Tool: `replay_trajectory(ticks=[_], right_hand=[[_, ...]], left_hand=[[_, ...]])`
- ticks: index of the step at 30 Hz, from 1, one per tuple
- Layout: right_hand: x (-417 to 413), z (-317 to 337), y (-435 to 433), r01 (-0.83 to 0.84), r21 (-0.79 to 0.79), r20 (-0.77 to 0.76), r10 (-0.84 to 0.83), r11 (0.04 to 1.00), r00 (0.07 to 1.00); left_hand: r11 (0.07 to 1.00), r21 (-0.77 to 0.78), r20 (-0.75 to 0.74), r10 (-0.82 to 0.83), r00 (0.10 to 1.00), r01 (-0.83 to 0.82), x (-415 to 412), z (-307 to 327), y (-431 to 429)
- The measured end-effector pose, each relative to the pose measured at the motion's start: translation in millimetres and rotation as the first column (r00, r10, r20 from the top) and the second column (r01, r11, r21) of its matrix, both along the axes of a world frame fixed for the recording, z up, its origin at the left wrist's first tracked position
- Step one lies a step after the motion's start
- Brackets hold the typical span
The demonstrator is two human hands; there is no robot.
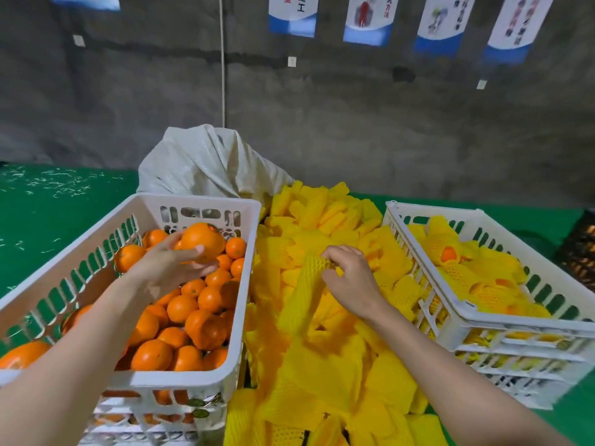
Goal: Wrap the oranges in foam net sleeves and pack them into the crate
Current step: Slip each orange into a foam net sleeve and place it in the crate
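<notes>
My left hand [170, 263] holds one orange [203, 240] just above the white crate [238, 313] on the left, which is full of bare oranges [180, 320]. My right hand [351, 278] pinches the top end of a yellow foam net sleeve [304, 296], lifted a little from the big heap of yellow sleeves [325, 375] in the middle. On the right stands a second white crate [473, 312] holding several oranges wrapped in yellow sleeves [450, 249].
A pale woven sack [206, 165] stands behind the sleeve heap. The right crate sits stacked on another white crate [515, 378]. Green floor covering [54, 214] spreads around, a dark crate [579, 249] is at the far right edge, and a grey wall rises behind.
</notes>
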State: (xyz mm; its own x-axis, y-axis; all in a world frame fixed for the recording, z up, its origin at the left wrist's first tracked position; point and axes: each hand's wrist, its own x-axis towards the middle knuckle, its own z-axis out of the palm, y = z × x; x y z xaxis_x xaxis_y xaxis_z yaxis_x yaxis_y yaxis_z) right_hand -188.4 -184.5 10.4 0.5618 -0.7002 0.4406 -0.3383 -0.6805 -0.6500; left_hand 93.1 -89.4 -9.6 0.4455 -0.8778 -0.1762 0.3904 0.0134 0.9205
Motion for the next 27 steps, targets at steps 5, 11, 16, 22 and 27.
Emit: replay_trajectory(ticks=[5,11,16,22,27], right_hand=[[0.5,15.3,6.6,-0.240,0.256,0.214,0.187,0.937,0.959],[-10.9,26.5,13.6,-0.314,0.246,0.051,0.311,0.917,0.949],[-32.8,25.1,17.8,-0.365,0.363,0.067,0.366,0.857,0.928],[-58.2,0.6,3.0,-0.368,0.581,0.201,0.310,0.726,0.929],[-77.2,10.3,19.1,-0.295,0.546,0.086,0.298,0.784,0.951]], left_hand=[[0.959,-0.231,-0.151,-0.199,0.968,0.161,-54.2,23.4,2.0],[0.979,-0.123,0.099,-0.152,0.983,0.164,-125.9,35.9,-8.5],[0.994,-0.086,0.176,-0.054,0.983,0.070,-168.9,26.1,-20.6],[0.988,-0.155,0.156,0.020,0.988,0.005,-216.4,8.3,-27.6],[0.991,-0.132,-0.181,-0.024,0.983,0.000,-246.8,2.7,-32.4]])
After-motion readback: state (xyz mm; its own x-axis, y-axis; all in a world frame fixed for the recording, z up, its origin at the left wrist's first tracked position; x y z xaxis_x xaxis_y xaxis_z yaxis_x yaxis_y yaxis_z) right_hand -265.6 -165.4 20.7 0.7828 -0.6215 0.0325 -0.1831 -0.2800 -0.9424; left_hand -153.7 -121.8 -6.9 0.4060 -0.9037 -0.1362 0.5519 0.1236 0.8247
